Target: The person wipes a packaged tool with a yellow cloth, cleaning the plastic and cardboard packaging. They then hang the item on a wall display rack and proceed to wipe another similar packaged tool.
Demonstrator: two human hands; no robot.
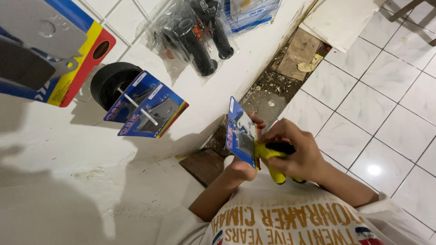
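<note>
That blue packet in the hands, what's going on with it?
A person is holding a blue packet upright in the left hand. The right hand grips a yellow and black tool and presses it against the packet's edge. On the white wall ahead, more blue packets hang on a peg in front of a black wheel, and bagged black grips hang higher up. Below is a white tiled floor with a broken, dirty strip along the wall.
</note>
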